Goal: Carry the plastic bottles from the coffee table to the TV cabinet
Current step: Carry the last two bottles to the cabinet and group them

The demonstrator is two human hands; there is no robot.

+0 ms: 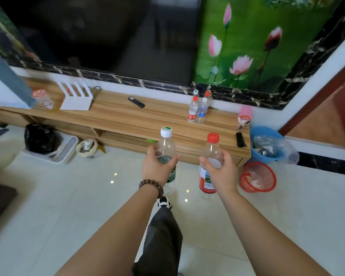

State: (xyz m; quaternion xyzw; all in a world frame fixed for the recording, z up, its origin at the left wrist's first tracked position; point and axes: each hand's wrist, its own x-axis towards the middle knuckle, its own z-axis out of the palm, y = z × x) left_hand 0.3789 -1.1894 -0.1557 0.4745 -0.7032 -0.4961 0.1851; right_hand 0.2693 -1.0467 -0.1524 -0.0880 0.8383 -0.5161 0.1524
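Two hands, each clasping upright bottle: left hand point(157, 166) green-label bottle point(166, 148), right hand point(220, 168) red-label bottle point(212, 150); labels half hidden.

I am holding both arms stretched forward, forearms bare and converging slightly toward the middle. My left hand point(157, 166) is curling around something upright, thumb on one side, fingers wrapping the far side, a beaded bracelet point(151, 187) sitting at the wrist. My right hand point(220, 170) is gripping likewise, just beside it at about the same height, knuckles facing me.
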